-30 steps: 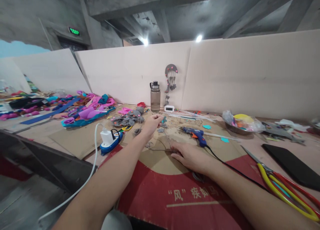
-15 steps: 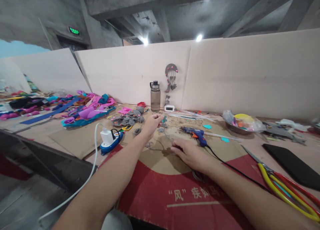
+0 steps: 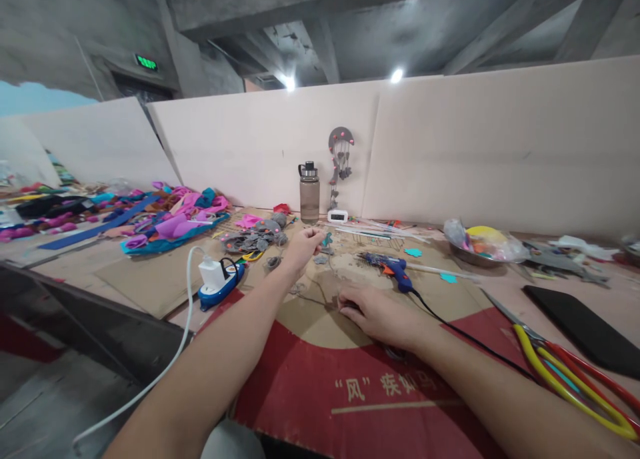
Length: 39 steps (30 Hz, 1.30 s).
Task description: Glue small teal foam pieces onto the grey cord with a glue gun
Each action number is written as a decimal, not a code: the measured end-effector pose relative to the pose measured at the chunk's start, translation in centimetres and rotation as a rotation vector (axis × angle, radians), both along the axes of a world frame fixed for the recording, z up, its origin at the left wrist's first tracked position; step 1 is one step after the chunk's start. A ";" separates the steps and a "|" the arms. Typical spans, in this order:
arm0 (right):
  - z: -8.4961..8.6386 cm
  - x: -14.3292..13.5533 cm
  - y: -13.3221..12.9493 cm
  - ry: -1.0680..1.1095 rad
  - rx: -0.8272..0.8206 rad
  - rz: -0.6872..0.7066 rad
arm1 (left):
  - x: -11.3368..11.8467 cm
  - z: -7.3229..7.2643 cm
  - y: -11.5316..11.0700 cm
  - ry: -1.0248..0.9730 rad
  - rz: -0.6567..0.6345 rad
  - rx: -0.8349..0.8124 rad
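Two hands at work: our left hand (image 3: 306, 249) grips narrowly, apparently on grey cord (image 3: 313, 300); what our curled right hand (image 3: 373, 306) grips, we cannot tell. Cord loops lie on cardboard (image 3: 305, 326); we'd best draw gently, avoiding snags.

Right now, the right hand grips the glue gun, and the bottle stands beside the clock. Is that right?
Not quite: the head view shows the glue gun lying on the cardboard, beyond the right hand, not gripped. The bottle does stand beside the clock.
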State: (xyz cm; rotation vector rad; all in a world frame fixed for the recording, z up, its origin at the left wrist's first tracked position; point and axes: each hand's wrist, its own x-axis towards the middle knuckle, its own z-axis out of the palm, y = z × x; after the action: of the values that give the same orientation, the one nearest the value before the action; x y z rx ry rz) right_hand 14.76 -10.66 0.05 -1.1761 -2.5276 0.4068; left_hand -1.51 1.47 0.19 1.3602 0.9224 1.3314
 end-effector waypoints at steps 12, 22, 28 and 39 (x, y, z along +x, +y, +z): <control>-2.0 1.0 1.1 -0.014 0.136 -0.150 | 0.0 -0.5 0.5 -0.024 -0.013 0.020; -1.5 0.6 0.8 0.028 0.127 -0.086 | 0.1 0.0 0.0 -0.008 -0.013 0.021; -1.5 0.5 1.1 0.222 0.104 -0.186 | 0.0 -0.3 0.4 -0.001 -0.003 0.022; -1.1 0.4 0.4 0.630 -0.430 -0.020 | 0.1 -0.4 0.3 0.050 -0.070 -0.023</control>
State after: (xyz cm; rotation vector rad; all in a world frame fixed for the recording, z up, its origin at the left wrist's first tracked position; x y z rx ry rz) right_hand 15.19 -10.26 -1.00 -0.9931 -1.9250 1.1547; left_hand -1.41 1.81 -0.23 1.4010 0.9127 1.2351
